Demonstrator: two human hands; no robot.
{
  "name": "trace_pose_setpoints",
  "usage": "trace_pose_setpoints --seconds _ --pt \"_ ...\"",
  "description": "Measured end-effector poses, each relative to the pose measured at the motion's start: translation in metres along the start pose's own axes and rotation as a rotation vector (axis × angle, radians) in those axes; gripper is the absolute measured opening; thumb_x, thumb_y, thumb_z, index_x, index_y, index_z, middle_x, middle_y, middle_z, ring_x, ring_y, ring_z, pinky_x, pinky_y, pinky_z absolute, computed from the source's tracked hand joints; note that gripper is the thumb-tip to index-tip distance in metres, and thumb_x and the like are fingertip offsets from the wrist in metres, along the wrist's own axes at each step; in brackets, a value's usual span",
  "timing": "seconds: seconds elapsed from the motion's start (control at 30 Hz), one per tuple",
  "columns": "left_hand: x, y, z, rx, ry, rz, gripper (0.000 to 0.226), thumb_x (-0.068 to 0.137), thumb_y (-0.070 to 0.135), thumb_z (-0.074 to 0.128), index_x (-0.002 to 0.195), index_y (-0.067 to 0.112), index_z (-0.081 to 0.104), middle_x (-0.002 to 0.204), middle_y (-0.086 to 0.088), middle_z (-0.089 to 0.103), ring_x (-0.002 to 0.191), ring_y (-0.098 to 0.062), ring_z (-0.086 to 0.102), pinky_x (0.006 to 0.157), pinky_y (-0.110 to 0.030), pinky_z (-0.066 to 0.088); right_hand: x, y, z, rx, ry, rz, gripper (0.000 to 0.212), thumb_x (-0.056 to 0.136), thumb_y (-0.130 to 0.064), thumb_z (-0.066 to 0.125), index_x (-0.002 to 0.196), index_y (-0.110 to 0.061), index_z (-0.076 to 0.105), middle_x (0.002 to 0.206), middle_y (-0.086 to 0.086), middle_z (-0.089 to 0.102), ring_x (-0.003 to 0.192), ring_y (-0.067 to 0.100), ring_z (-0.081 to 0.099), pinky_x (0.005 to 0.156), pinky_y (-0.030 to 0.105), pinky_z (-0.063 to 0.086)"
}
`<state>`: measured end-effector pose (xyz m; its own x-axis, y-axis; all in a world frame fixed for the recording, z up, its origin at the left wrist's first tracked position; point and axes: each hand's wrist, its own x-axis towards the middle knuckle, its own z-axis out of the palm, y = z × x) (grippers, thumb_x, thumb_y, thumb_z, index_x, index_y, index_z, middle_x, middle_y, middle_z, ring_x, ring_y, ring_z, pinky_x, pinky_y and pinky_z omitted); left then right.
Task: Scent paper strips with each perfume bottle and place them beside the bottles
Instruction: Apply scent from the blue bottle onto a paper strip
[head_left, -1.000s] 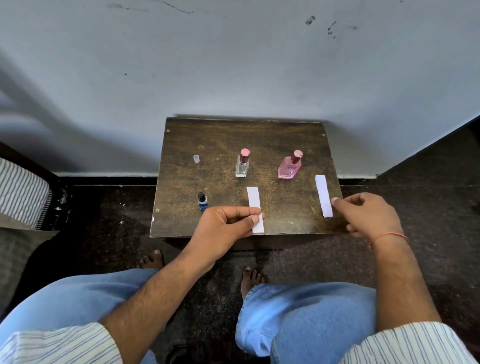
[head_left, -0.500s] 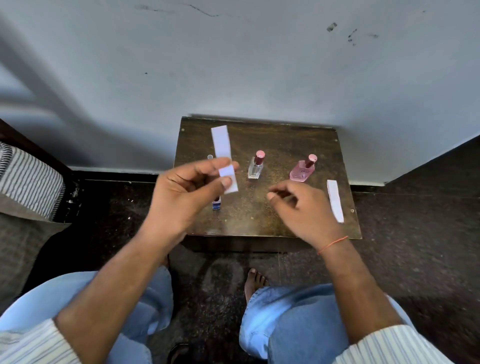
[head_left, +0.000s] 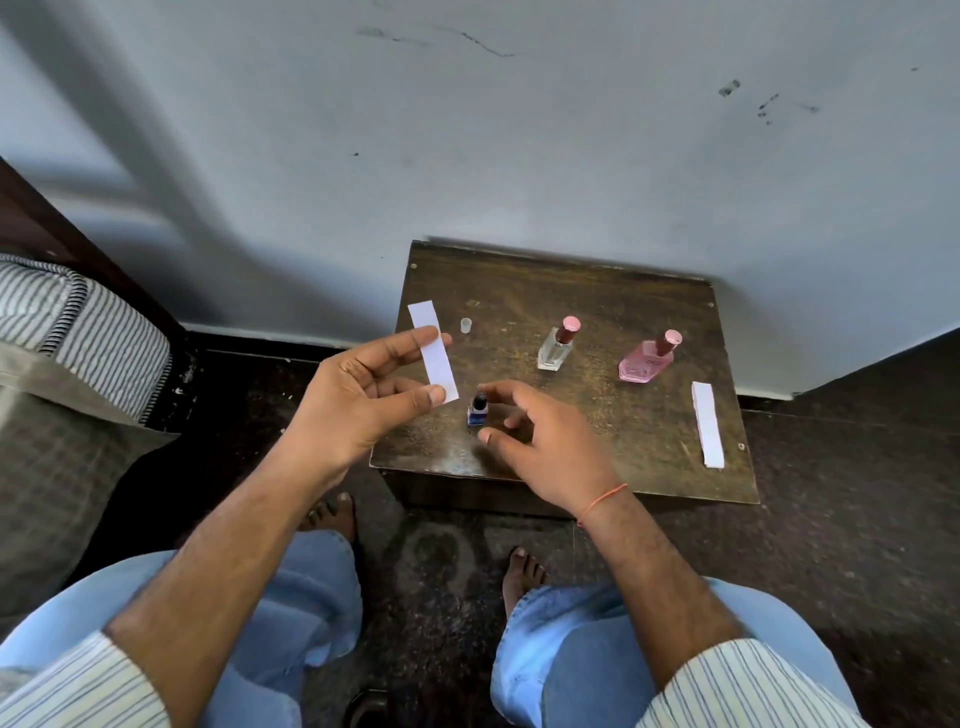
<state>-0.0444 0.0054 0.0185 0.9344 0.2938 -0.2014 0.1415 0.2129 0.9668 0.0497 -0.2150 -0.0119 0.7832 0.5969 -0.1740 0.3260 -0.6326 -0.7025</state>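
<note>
The left hand (head_left: 358, 395) is pinching a white paper strip (head_left: 432, 351) near its lower end, thumb and forefinger pressing it from either side, so the strip is standing up and leaning slightly away over the left edge of the small wooden table (head_left: 613, 312). The right hand (head_left: 545, 441) is gripping nothing — its fingers are curving loosely around the small blue bottle (head_left: 477, 410), thumb on the near side and forefinger arching over the dark cap, but whether any fingertip is actually touching the bottle is hard to make out.

Further out, a tiny clear cap (head_left: 465, 325) is standing alone near the table's far left, a clear bottle (head_left: 557, 347) and a pink bottle (head_left: 649, 358), both with rose caps, are sitting mid-table, and a second strip (head_left: 707, 424) is lying flat just right of the pink one.

The blue bottle is narrow and looks light — a clumsy closing of the fingers could be tipping it over, and if the clear cap belongs to it, the contents could spill. The held strip is limp and could fold away from the bottle. The bottle's lower right side is lying behind the right fingers, and its label is too small to read.
</note>
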Motion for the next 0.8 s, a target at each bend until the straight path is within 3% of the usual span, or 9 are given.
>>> trace_pose_setpoints --seconds 0.1,0.23,0.3,0.37,0.47,0.57,0.63,0.8 --pt "-0.002 -0.001 -0.002 0.048 -0.004 -0.024 0.072 0.077 0.002 0.084 0.145 0.013 0.064 0.137 0.006 0.075 0.085 -0.018 0.073 0.098 -0.037 0.062 0.004 0.001 0.009 -0.005 0.024 -0.018 0.050 0.092 -0.034 0.080 0.139 -0.042 0.065 0.121 -0.021 0.070 0.095 -0.001 0.064 0.080 0.007 0.043" --pt "-0.003 -0.002 0.000 0.093 -0.012 -0.051 0.075 0.081 -0.009 0.084 0.148 0.017 0.062 0.141 0.010 0.073 0.083 -0.018 0.074 0.101 -0.048 0.058 0.008 0.003 0.014 0.020 0.068 0.003 0.036 0.092 -0.034 0.080 0.127 -0.039 0.074 0.114 -0.021 0.074 0.091 -0.004 0.065 0.077 0.002 0.041" --pt "-0.002 -0.001 0.001 0.099 -0.013 -0.055 0.078 0.082 -0.010 0.084 0.149 0.021 0.061 0.144 0.011 0.070 0.084 -0.021 0.074 0.100 -0.050 0.057 0.008 0.006 0.014 0.057 0.056 0.026 0.030 0.091 -0.035 0.081 0.120 -0.039 0.076 0.103 -0.022 0.075 0.087 0.000 0.067 0.079 0.014 0.049" --pt "-0.001 -0.001 0.003 0.105 -0.023 -0.056 0.081 0.082 -0.010 0.084 0.151 0.025 0.059 0.147 0.014 0.068 0.083 -0.020 0.073 0.094 -0.042 0.057 0.009 0.009 0.013 0.129 0.033 0.061 0.026 0.090 -0.035 0.080 0.116 -0.038 0.076 0.095 -0.020 0.078 0.083 0.003 0.070 0.082 0.027 0.058" --pt "0.000 -0.001 0.007 0.127 -0.046 -0.064 0.086 0.082 -0.008 0.085 0.154 0.028 0.056 0.151 0.017 0.064 0.081 -0.015 0.075 0.080 -0.026 0.058 0.010 0.011 0.005 0.343 0.025 0.124 0.019 0.094 -0.030 0.078 0.113 -0.034 0.076 0.099 -0.010 0.082 0.085 0.012 0.076 0.090 0.040 0.062" --pt "0.002 -0.001 0.014 0.137 -0.052 -0.074 0.088 0.083 -0.008 0.085 0.156 0.030 0.054 0.153 0.019 0.061 0.082 -0.015 0.076 0.081 -0.028 0.059 0.006 0.003 -0.012 0.635 0.020 0.187 0.018 0.102 -0.016 0.072 0.112 -0.030 0.076 0.111 0.013 0.079 0.090 0.017 0.074 0.081 0.042 0.061" --pt "0.002 -0.001 0.020 0.127 -0.057 -0.079 0.088 0.083 -0.008 0.084 0.157 0.028 0.053 0.153 0.020 0.061 0.082 -0.014 0.077 0.084 -0.034 0.058 0.004 0.000 -0.024 0.821 -0.015 0.226 0.020 0.105 -0.012 0.066 0.119 -0.023 0.075 0.111 0.018 0.076 0.091 0.022 0.075 0.080 0.043 0.061" --pt "0.008 -0.002 0.033 0.094 -0.067 -0.083 0.085 0.084 -0.008 0.084 0.153 0.032 0.056 0.155 0.021 0.059 0.088 -0.026 0.074 0.095 -0.055 0.051 0.000 0.003 -0.040 1.156 -0.200 0.213 0.029 0.105 -0.022 0.053 0.127 -0.012 0.070 0.092 0.006 0.066 0.077 0.023 0.068 0.068 0.037 0.054"
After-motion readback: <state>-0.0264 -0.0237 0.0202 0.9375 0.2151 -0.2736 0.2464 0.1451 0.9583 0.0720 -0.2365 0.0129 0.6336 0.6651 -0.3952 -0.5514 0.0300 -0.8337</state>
